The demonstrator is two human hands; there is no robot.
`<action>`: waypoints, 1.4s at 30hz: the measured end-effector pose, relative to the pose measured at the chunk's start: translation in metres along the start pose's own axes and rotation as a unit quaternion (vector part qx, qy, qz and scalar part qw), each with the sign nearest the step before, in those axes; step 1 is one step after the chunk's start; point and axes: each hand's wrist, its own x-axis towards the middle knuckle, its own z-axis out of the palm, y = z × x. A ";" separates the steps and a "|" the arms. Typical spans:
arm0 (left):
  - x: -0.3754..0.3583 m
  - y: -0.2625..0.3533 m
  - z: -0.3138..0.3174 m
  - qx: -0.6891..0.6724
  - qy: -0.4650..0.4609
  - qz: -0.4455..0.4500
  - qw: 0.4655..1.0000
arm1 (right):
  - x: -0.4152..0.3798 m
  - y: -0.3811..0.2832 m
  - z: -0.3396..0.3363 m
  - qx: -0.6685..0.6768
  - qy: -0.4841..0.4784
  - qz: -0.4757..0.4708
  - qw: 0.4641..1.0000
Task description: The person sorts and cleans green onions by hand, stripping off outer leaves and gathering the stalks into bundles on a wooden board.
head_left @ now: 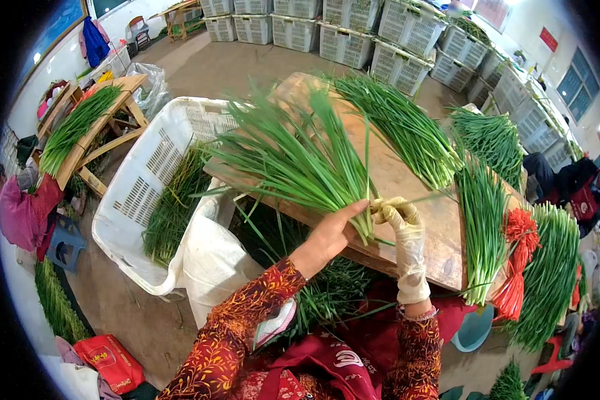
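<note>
Head view: the left hand (pixel 330 233), bare, gripped the base of a bunch of green chives (pixel 300 160) with its fingers closed around the stems, the leaves fanning out over the wooden desk (pixel 413 193). The right hand (pixel 399 217), gloved, pinched the same stem ends, fingers narrow. Judged progress: this bunch was gathered but showed no tie; several sorted bunches (pixel 407 127) lay on the desk, red ties (pixel 520 230) waited nearby, and more chives remained in the white crate (pixel 147 173).

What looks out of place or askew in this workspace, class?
The white crate beside the table is tipped on its side, with chives lying loose in it. Only the right hand wears a glove; the left hand, gripping the bunch, is bare.
</note>
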 end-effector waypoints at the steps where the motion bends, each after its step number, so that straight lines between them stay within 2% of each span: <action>1: -0.001 0.003 0.001 -0.007 0.000 -0.005 1.000 | -0.003 0.003 -0.002 0.007 -0.016 -0.034 0.999; 2: -0.001 0.006 0.002 -0.015 -0.001 -0.009 1.000 | -0.008 0.003 -0.001 0.007 -0.019 -0.034 0.999; 4: -0.006 0.017 0.011 0.001 -0.004 -0.021 1.000 | -0.020 0.001 0.000 -0.034 0.000 -0.108 0.994; 6: -0.012 0.023 0.021 0.017 -0.009 -0.036 0.999 | -0.031 0.002 -0.002 -0.041 0.010 -0.108 0.993; 8: -0.013 0.024 0.029 0.067 -0.017 0.010 0.998 | -0.039 0.004 -0.007 -0.063 0.012 -0.151 0.986; 9: -0.011 0.024 0.030 0.065 -0.023 0.006 0.998 | -0.045 0.000 -0.006 -0.074 0.026 -0.155 0.985; 10: -0.008 0.027 0.030 0.110 -0.019 0.046 0.993 | -0.053 -0.006 -0.007 -0.055 0.022 -0.126 0.990; 11: -0.006 0.032 0.028 0.154 -0.015 0.088 0.984 | -0.060 -0.009 -0.010 -0.036 -0.027 -0.135 0.990; 12: 0.000 0.044 0.021 0.077 0.016 0.079 0.994 | -0.065 -0.012 -0.013 -0.016 -0.077 -0.142 0.987; 13: 0.004 0.057 0.017 0.084 -0.006 0.130 0.988 | -0.066 -0.023 -0.015 -0.051 -0.210 -0.086 0.973; 15: 0.010 0.083 0.010 0.101 -0.006 0.177 0.979 | -0.072 -0.024 -0.017 -0.073 -0.429 0.028 0.900; 16: 0.011 0.088 0.013 0.066 0.007 0.196 0.978 | -0.075 -0.032 -0.023 -0.236 -0.495 0.153 0.822; 18: 0.014 0.091 0.009 0.041 -0.016 0.202 0.978 | -0.039 -0.034 -0.036 -0.459 -0.384 -0.010 0.801; 20: 0.009 0.080 0.014 0.013 -0.027 0.174 0.984 | 0.008 -0.022 -0.068 -0.392 -0.113 0.054 0.911; 21: 0.004 0.072 0.016 -0.017 -0.037 0.147 0.988 | 0.035 -0.027 -0.072 -0.500 -0.047 -0.036 0.864; 22: 0.003 0.062 0.014 0.000 -0.014 0.145 0.989 | 0.053 -0.029 -0.075 -0.594 0.022 -0.126 0.794; 23: 0.004 0.051 0.007 0.000 -0.003 0.121 0.993 | 0.059 -0.023 -0.081 -0.593 0.024 -0.130 0.794; 26: -0.002 0.032 0.002 0.004 -0.004 0.048 0.999 | 0.085 0.010 -0.102 -0.707 0.055 -0.135 0.692; 27: -0.007 0.030 0.014 0.012 0.037 0.042 0.998 | 0.091 0.021 -0.107 -0.742 0.063 -0.133 0.654; 29: -0.012 0.022 0.017 0.020 0.039 0.033 0.998 | 0.088 0.037 -0.113 -0.806 0.075 -0.119 0.575; 30: -0.013 0.021 0.017 0.032 0.034 0.025 0.999 | 0.085 0.036 -0.111 -0.806 0.076 -0.116 0.576; 32: -0.016 0.018 0.019 0.032 0.008 0.018 0.999 | 0.083 0.029 -0.107 -0.774 0.095 -0.139 0.610; 34: -0.019 0.014 0.022 0.036 0.037 0.005 0.999 | 0.085 0.028 -0.111 -0.774 0.084 -0.158 0.608; 38: -0.020 0.013 0.017 0.045 -0.007 -0.012 0.999 | 0.079 0.024 -0.107 -0.776 0.075 -0.173 0.602; 42: -0.017 0.011 0.019 0.053 0.013 -0.003 0.999 | 0.079 0.021 -0.106 -0.776 0.075 -0.162 0.604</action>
